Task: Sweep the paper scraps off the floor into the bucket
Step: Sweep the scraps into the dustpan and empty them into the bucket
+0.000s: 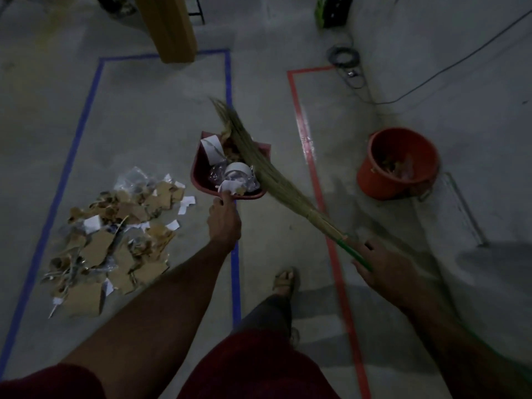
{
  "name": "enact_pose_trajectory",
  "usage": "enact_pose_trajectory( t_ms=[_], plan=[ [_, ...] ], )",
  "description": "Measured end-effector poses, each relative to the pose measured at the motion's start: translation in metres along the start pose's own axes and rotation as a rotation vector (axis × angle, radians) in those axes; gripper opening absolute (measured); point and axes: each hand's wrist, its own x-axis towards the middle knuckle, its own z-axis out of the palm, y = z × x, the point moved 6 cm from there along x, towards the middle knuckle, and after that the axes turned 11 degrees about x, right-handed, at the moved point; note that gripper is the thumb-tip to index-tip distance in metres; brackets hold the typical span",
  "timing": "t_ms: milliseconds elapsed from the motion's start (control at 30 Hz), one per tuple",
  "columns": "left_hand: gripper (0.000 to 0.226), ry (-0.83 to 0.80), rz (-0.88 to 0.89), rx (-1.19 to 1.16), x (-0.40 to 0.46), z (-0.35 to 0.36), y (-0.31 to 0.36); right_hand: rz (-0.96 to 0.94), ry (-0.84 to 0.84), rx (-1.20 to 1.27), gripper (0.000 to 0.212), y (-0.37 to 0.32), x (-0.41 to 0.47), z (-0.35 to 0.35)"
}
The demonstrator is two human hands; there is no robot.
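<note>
Dim grey concrete flooring [149, 116], taped with blue and red outlines, is lying under everything. Left hand [224, 223] is gripping the near rim of a dark red plastic dustpan [201, 171] loaded with white and brown scraps, while right hand [383, 266] is curling round the green handle of a straw broom [259, 165] whose bristles are resting across the pan, probably pinning the load for carrying. Torn brown-and-white paper scraps [115, 234] are lying heaped inside the blue outline, well apart from the round orange plastic bucket [371, 174], which is already holding some scraps.

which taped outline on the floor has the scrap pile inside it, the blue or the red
The blue tape outline: the scrap pile lies within it, while the red tape outline borders bare floor beside the bucket.
</note>
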Motion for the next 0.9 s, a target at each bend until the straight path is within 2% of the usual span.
enact_pose_trajectory(
  t_ms=[133,267,400,500,667,900],
  plan=[
    [0.045,-0.015,0.034,-0.030,0.036,0.022,0.075,0.089,0.011,0.035,0.046,0.057,0.017,-0.020],
    [0.044,-0.015,0.078,-0.034,0.066,0.047,0.145,0.094,0.066,0.062,0.048,0.111,0.034,-0.050],
    [0.039,-0.070,0.120,-0.034,0.092,0.074,0.219,0.060,0.139,0.047,0.069,0.153,0.038,-0.091],
    [0.038,-0.090,0.140,-0.027,0.108,0.096,0.272,0.117,0.150,0.045,0.073,0.193,0.039,-0.112],
    [0.038,-0.136,0.189,-0.035,0.122,0.130,0.372,0.289,0.069,0.050,0.076,0.283,0.034,-0.129],
    [0.040,-0.187,0.190,-0.048,0.119,0.203,0.519,0.351,0.046,0.110,0.089,0.417,0.032,-0.151]
  ],
)
